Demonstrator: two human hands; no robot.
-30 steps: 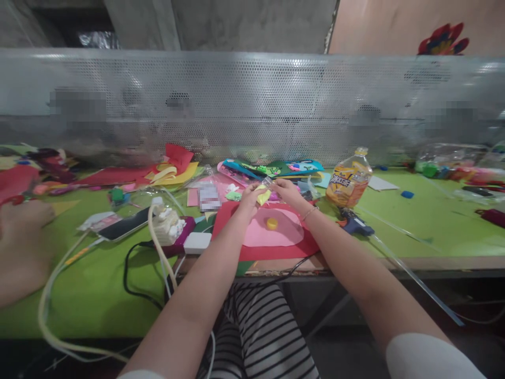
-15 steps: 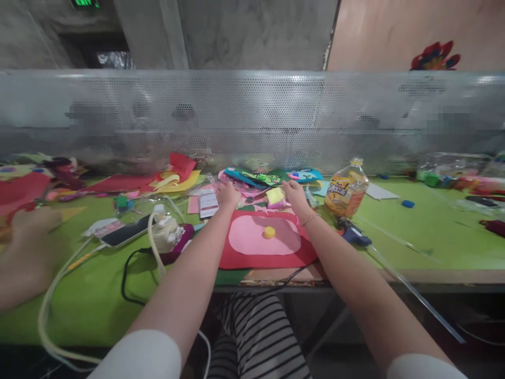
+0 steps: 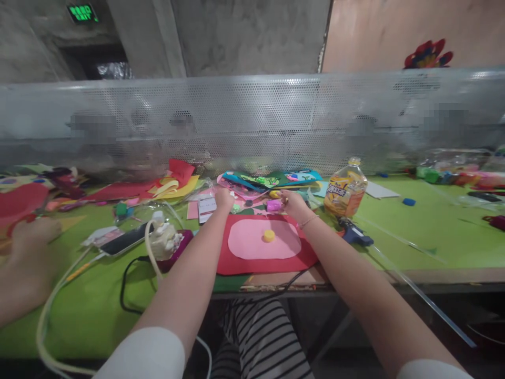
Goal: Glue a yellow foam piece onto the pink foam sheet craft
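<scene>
My right hand reaches to the back of the work spot, fingers pinched at a small yellow piece. Just below that piece is a purple clay-like lump. Over on the left, my left hand is closed beside a white card; what its fingers hold, if anything, is hidden. Between my forearms lies a red sheet carrying a pink rounded panel, with a yellow round cap on it. Behind my hands rests a blue-and-green decorated felt piece.
A drink bottle and a glue gun with a long clear stick stand right. Left are a phone, a power strip, cables and another person's hand with red-handled scissors. A perforated metal screen runs behind.
The yellow piece over the purple lump has turned and shifted, so the lump shows more. My left hand has moved slightly left and down. The view has shifted slightly.
</scene>
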